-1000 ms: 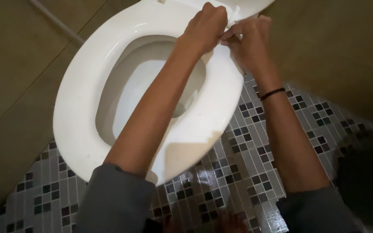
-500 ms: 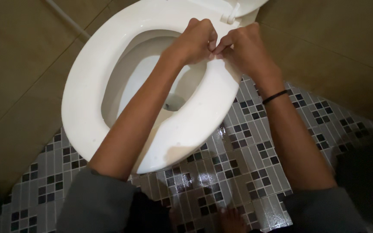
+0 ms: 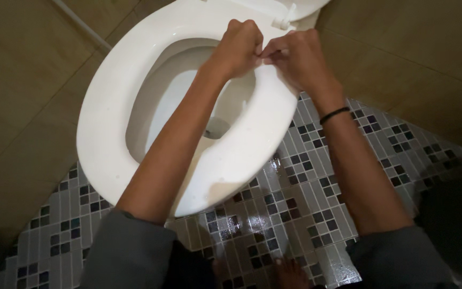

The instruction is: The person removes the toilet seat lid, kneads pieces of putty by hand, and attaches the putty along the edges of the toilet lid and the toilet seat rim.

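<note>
A white toilet seat [image 3: 108, 123] lies down over the bowl, with water at the bottom of the bowl [image 3: 217, 128]. My left hand [image 3: 240, 45] and my right hand [image 3: 297, 60] meet above the seat's back right part, close to the white hinge [image 3: 285, 20]. Both hands are curled, fingertips pinched against each other. Whether something tiny sits between them is hidden. A black band [image 3: 333, 114] circles my right wrist. Grey sleeves cover both upper arms.
Beige tiled walls [image 3: 22, 80] close in on the left and at the back right. The floor is a wet mosaic of small grey and dark tiles [image 3: 306, 203]. A bare foot [image 3: 290, 270] shows at the bottom edge.
Both hands have drawn back slightly from the hinge and now stay pinched together over the seat's rim. The seat has not moved.
</note>
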